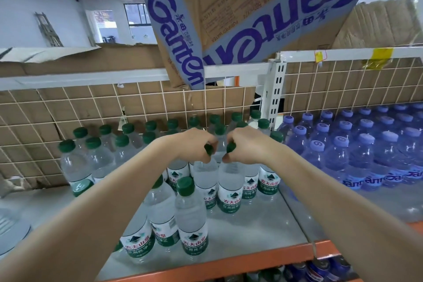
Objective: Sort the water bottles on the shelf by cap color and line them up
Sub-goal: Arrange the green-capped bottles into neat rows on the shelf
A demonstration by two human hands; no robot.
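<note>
Several clear green-capped bottles [191,213] stand on the grey shelf [258,229] in the middle and at the back left. To the right, several bluish purple-capped bottles [364,153] stand in rows. My left hand [194,144] grips the green cap of one bottle [204,174] at mid-shelf. Beside it, my right hand [246,146] grips the cap of the neighbouring green-capped bottle [230,181]. The two held bottles stand upright, side by side, almost touching.
A white wire grid [68,121] backed with cardboard closes the shelf's rear. A torn Ganten cardboard box [240,18] lies on the upper shelf. A white upright post [274,89] divides the two bays. The shelf's orange front edge [229,265] runs below, with more bottles underneath.
</note>
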